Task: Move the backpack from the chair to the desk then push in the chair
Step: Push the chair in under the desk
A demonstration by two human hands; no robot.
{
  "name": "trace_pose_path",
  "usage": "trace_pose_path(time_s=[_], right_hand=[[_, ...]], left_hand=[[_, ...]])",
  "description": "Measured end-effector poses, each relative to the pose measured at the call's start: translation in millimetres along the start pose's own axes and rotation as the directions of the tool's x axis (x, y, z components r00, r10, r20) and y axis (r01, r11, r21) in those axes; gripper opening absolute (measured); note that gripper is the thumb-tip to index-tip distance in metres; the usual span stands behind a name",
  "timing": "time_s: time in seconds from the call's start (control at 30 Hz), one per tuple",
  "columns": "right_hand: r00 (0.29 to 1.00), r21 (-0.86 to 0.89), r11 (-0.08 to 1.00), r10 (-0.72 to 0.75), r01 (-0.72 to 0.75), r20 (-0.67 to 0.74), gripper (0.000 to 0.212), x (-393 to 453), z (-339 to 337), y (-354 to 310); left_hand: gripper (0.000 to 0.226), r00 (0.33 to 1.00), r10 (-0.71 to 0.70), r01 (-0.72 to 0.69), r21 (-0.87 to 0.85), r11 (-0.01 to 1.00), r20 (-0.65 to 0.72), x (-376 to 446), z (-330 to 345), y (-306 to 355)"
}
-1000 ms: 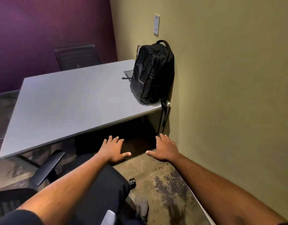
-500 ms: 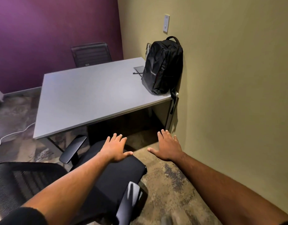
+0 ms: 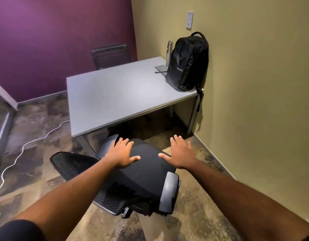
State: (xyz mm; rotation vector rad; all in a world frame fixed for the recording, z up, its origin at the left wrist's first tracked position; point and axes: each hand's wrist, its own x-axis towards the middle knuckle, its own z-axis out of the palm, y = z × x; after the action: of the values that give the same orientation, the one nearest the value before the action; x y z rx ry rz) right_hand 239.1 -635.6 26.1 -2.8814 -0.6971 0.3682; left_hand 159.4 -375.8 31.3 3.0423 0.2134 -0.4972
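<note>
From the head view, your backpack (image 3: 187,62) already stands upright on the far right corner of the worktop (image 3: 115,94), leaning against the yellow wall, with one strap dangling over the edge. A metal bottle (image 3: 169,51) stands just behind it and a flat grey panel (image 3: 160,68) lies just beside its base. That half of the job looks done, so what you have left is the chair (image 3: 138,174).

The chair sits well clear of the worktop and turned sideways: its mesh backrest (image 3: 72,164) points to your left, its seat faces right, and one grey armrest (image 3: 168,192) is nearest you. Your left hand (image 3: 121,153) and right hand (image 3: 181,153) are both spread flat, palms down, fingers (image 3: 125,141) open and holding nothing. They hover over the seat's far edge; whether either palm actually touches the cushion cannot be told from here.

Expect the chair to be moderately heavy; if it runs on casters, hidden here, it should roll easily on this hard floor and swivel freely. The seat pad is soft and will give, and the mesh flexes, so neither gives you good control. Take hold of the backrest's stiff top rim or the armrests, turn the seat to face the worktop, and then push. Watch the white cable (image 3: 28,145) on the floor to your left.
</note>
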Motion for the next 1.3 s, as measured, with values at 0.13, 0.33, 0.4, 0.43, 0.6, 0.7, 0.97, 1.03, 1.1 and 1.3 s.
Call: trace_pose_path(time_s=[0.13, 0.33, 0.4, 0.43, 0.6, 0.7, 0.97, 1.03, 1.1, 1.3], right_hand=[[0.999, 0.028, 0.999, -0.024, 0.023, 0.022, 0.110, -2, 15, -32], [0.995, 0.063, 0.997, -0.058, 0.053, 0.080, 0.110, -4, 41, -71], [0.993, 0.059, 0.997, -0.057, 0.051, 0.103, 0.109, -8, 50, -83], [0.993, 0.063, 0.997, -0.052, 0.046, 0.104, 0.109, -11, 54, -89], [0.998, 0.053, 0.999, -0.005, 0.002, 0.059, 0.109, -14, 76, -131], [0.997, 0.060, 0.995, 0.072, -0.074, 0.025, 0.111, -18, 89, -165], [0.970, 0.171, 0.956, 0.241, -0.237, -0.007, 0.107, -45, 115, -263], [0.959, 0.195, 0.941, 0.284, -0.275, -0.018, 0.108, -52, 119, -278], [0.951, 0.190, 0.935, 0.308, -0.298, -0.023, 0.111, -61, 124, -288], [0.946, 0.169, 0.931, 0.320, -0.324, 0.049, 0.128, -81, 139, -309]], left_hand=[[0.089, 0.999, -0.036, 0.036, -0.002, 0.999, -0.002, -18, 10, -31], [0.088, 0.997, -0.071, 0.071, 0.000, 0.998, 0.015, -41, 32, -79], [0.090, 0.998, -0.065, 0.065, -0.009, 0.998, 0.018, -46, 39, -96], [0.090, 0.998, -0.063, 0.063, -0.010, 0.998, 0.019, -47, 42, -103], [0.088, 1.000, 0.008, -0.008, -0.005, 1.000, -0.003, -43, 54, -156], [0.083, 0.994, 0.100, -0.099, 0.024, 0.995, -0.033, -42, 64, -199], [0.082, 0.952, 0.305, -0.304, 0.032, 0.952, 0.000, -53, 76, -285], [0.084, 0.946, 0.325, -0.325, 0.003, 0.946, 0.020, -55, 77, -298], [0.090, 0.934, 0.355, -0.356, 0.004, 0.935, 0.033, -57, 77, -306], [0.093, 0.874, 0.484, -0.486, 0.142, 0.863, 0.047, -60, 79, -322]])
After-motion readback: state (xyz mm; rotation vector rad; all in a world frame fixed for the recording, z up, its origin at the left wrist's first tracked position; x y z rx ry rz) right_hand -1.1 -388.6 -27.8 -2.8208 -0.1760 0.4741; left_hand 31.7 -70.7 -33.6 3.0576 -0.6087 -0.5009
